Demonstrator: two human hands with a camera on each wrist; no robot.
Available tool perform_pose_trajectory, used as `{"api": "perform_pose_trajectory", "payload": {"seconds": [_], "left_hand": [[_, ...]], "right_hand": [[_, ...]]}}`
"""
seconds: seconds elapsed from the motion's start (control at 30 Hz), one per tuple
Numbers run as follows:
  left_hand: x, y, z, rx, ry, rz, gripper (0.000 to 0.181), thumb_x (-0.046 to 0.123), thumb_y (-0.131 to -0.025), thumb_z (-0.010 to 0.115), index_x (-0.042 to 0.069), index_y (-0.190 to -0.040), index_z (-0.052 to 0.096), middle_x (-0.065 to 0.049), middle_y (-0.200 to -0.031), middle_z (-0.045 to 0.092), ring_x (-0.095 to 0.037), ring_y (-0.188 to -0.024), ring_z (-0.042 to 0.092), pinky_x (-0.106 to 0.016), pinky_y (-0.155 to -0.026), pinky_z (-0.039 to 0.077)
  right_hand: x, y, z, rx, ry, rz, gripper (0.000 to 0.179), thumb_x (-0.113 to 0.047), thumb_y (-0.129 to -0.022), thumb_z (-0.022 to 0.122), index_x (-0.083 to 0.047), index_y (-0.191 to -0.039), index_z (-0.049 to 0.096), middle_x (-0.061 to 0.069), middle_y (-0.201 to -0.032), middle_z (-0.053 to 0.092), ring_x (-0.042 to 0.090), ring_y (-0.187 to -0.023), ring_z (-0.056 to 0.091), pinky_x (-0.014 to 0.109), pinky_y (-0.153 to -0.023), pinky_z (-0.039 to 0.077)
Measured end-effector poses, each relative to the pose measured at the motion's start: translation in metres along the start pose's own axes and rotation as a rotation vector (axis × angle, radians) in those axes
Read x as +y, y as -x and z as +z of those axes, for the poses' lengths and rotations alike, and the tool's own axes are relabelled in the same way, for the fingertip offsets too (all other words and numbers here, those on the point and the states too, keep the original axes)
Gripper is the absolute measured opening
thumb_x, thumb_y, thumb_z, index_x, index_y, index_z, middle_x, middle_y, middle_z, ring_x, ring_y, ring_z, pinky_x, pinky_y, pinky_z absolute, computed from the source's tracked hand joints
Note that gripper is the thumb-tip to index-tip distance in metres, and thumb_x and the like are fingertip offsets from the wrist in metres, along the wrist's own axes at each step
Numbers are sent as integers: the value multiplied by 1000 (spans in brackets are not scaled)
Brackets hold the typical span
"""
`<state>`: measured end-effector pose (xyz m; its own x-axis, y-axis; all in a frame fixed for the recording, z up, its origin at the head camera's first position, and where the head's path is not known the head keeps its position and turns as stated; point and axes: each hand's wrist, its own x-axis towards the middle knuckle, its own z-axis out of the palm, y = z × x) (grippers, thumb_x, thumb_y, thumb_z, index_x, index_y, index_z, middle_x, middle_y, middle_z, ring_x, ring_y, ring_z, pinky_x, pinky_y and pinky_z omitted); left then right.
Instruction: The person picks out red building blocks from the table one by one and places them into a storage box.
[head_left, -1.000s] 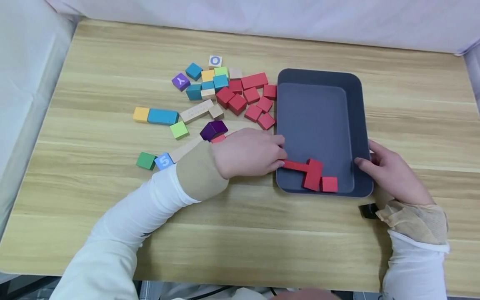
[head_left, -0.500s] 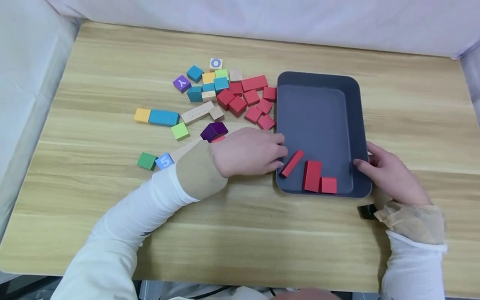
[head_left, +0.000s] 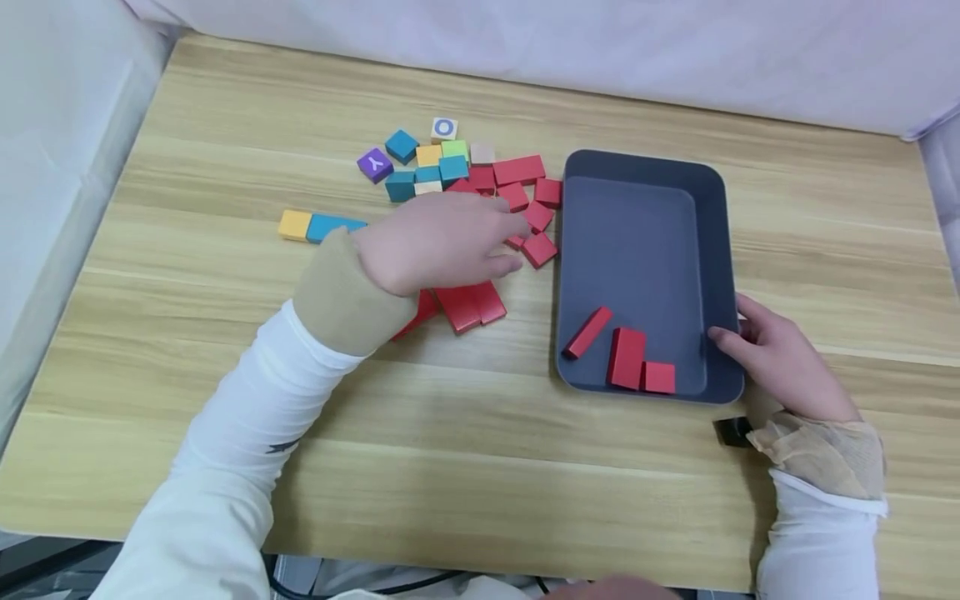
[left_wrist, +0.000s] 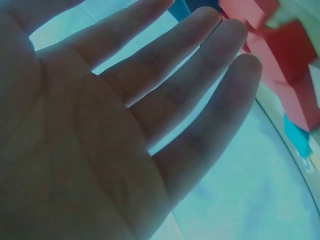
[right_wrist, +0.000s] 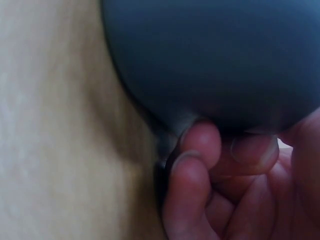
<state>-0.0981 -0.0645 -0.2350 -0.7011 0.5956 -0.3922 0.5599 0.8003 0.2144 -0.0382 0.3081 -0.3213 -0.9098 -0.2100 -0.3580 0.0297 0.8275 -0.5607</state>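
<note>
My left hand [head_left: 442, 237] is over the cluster of red blocks [head_left: 519, 170] left of the tray, hiding part of it. In the left wrist view its fingers [left_wrist: 210, 115] are straight and spread, with nothing in the palm. Under its wrist lie a few more red blocks [head_left: 459, 308] on the table. My right hand [head_left: 791, 362] grips the right wall of the dark grey tray [head_left: 716, 208], thumb over the rim, fingers outside. Inside the tray, near its front left, lie a thin red bar [head_left: 587, 332], a red rectangular block [head_left: 626, 358] and a red cube [head_left: 659, 377].
Blue, yellow, green and plain wooden blocks sit behind the left hand, with a purple letter block [head_left: 375, 165] at their left. A yellow block [head_left: 294, 224] touches a blue one farther left. A small black object [head_left: 732, 432] is beside the right wrist.
The thin red bar came out of my left fingers and dropped into the tray. That hand then moved left and back over the red blocks. The right hand keeps its grip.
</note>
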Motion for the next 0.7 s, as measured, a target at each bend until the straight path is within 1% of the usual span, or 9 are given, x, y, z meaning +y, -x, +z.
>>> {"api": "perform_pose_trajectory", "payload": {"seconds": [0.1, 0.17, 0.3, 0.37, 0.43, 0.5, 0.6, 0.63, 0.7], "left_hand": [[-5, 4, 3, -29, 12, -61, 52, 43, -82, 57, 21, -129, 46, -2, -112, 53, -18, -95, 51, -34, -78, 46], [-7, 9, 9, -48, 6, -84, 55, 45, -79, 60, 22, -127, 48, -2, -105, 55, -17, -90, 52, -34, -73, 47], [-8, 23, 21, -39, -33, -97, 56, 50, -72, 66, 20, -118, 53, 1, -92, 54, -16, -81, 49, -32, -63, 44], [-6, 28, 26, -24, -64, -107, 57, 52, -68, 69, 19, -113, 55, 0, -93, 53, -16, -81, 49, -34, -61, 43], [-3, 32, 30, -27, -81, -125, 60, 53, -66, 70, 19, -112, 55, -1, -95, 51, -17, -82, 49, -35, -61, 45], [2, 32, 34, -53, -86, -139, 61, 52, -65, 71, 19, -113, 53, -3, -96, 51, -17, -80, 50, -35, -60, 46], [8, 27, 41, -68, -100, -122, 62, 47, -66, 72, 18, -116, 48, -5, -98, 51, -18, -77, 51, -34, -60, 47], [9, 25, 43, -69, -104, -112, 62, 45, -67, 72, 18, -117, 46, -5, -98, 51, -18, -76, 52, -34, -59, 47], [10, 21, 48, -42, -117, -82, 58, 39, -70, 71, 18, -116, 44, -6, -98, 50, -18, -71, 52, -33, -57, 46]], "right_hand": [[0, -2, 4, -10, -14, 9, 53, -34, -90, 48, -21, -138, 31, 14, -99, 61, 8, -77, 58, 17, -63, 43], [-1, -3, 6, -12, -18, 12, 52, -35, -90, 48, -21, -138, 32, 14, -99, 62, 9, -77, 59, 18, -64, 44], [-2, -3, 4, 3, -8, 6, 51, -33, -90, 49, -20, -137, 33, 15, -97, 62, 8, -74, 59, 17, -63, 43], [-3, -1, 2, 9, -2, 3, 52, -33, -90, 49, -21, -138, 32, 15, -97, 62, 7, -74, 58, 17, -62, 43], [-4, -1, -1, 4, -3, 0, 53, -33, -90, 49, -22, -139, 31, 15, -99, 62, 5, -76, 58, 15, -63, 42], [-5, 0, -1, 2, -7, -1, 52, -32, -90, 49, -22, -139, 31, 16, -100, 62, 3, -77, 57, 15, -63, 42], [-4, 0, 0, -2, -16, -4, 52, -32, -91, 49, -21, -139, 31, 16, -100, 61, 2, -77, 57, 14, -63, 42], [-4, 1, 0, 0, -15, -4, 52, -32, -91, 49, -21, -139, 31, 16, -100, 61, 2, -77, 57, 14, -63, 42], [-3, 1, 0, 3, -15, -4, 52, -31, -91, 49, -21, -139, 31, 17, -100, 61, 2, -77, 57, 14, -63, 42]]}}
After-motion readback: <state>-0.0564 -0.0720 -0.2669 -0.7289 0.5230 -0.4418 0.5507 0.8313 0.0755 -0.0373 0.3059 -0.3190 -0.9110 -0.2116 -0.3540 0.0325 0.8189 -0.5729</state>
